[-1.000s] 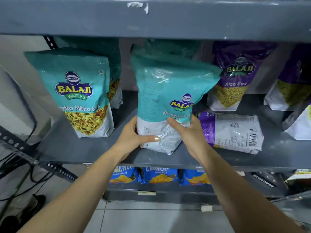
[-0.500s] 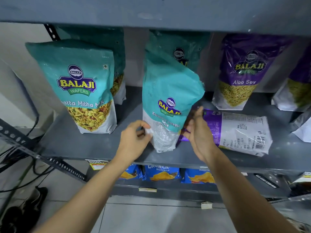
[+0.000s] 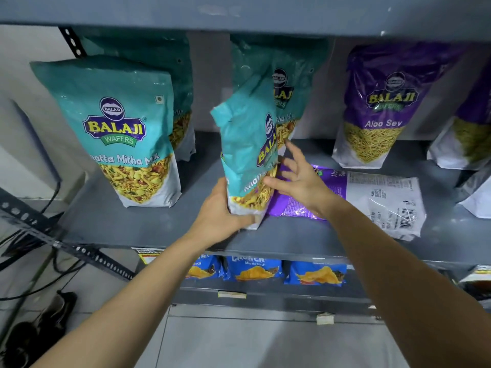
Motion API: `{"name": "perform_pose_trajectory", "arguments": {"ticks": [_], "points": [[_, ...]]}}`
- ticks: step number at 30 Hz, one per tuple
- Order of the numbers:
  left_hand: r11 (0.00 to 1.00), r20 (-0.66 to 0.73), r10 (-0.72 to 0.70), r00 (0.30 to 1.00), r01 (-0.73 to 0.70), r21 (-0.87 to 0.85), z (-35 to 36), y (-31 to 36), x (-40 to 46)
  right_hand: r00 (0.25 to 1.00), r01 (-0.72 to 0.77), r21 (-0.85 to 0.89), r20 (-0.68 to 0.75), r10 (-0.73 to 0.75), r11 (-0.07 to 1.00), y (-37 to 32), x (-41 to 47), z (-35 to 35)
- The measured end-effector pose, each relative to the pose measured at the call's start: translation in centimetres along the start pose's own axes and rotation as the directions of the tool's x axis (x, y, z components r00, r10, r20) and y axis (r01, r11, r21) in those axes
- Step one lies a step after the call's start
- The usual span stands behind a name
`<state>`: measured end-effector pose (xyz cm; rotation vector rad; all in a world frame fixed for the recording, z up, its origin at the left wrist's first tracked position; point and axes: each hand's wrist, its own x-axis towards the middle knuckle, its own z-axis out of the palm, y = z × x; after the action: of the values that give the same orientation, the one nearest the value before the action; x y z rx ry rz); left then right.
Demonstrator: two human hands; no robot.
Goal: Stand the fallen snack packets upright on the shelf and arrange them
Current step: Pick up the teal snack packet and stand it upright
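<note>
On the grey metal shelf (image 3: 148,229), near its front edge, a teal plastic snack packet (image 3: 247,155) stands on its white base, turned edge-on so that its printed face looks to the right. The left hand (image 3: 220,211) wraps the packet's lower left side and base, thumb on the near corner. The right hand (image 3: 297,181) is spread wide with fingers (image 3: 293,155) apart, just beside the packet's printed face; whether it touches cannot be told. Beneath and beside that hand a purple and white snack packet (image 3: 366,197) lies flat on the shelf, back panel up. Another teal packet (image 3: 125,134) stands upright to the left, a further one (image 3: 292,83) behind the held packet, and a purple upright packet (image 3: 382,107) stands at the rear right. Blue crisp packets (image 3: 255,269) occupy the shelf below.

Step in hand, as judged: squaring the held teal packet. The next move calls for rotating it about its base until the label faces forward, level with its left neighbour. The flat purple packet then needs lifting by its top edge and standing on its base.
</note>
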<state>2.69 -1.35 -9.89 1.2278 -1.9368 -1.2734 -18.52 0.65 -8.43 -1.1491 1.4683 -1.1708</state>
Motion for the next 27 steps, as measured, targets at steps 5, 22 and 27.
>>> {"name": "perform_pose_trajectory", "arguments": {"ticks": [5,22,27], "points": [[0.992,0.214,-0.118,0.97,0.125,-0.02,-3.3,0.4,3.2,0.994,0.055,-0.009,0.093,-0.054,0.998,-0.8,0.8,-0.4],[0.777,-0.26,0.062,0.964,-0.21,-0.593,-6.0,9.3,3.6,0.958,0.264,0.449,-0.222,-0.18,0.853,-8.8,1.0,-0.2],[0.83,-0.545,0.068,0.835,-0.351,-0.433,-3.9,8.5,2.9,0.942,0.296,0.476,-0.291,-0.169,0.828,-9.8,0.2,-1.5]]}}
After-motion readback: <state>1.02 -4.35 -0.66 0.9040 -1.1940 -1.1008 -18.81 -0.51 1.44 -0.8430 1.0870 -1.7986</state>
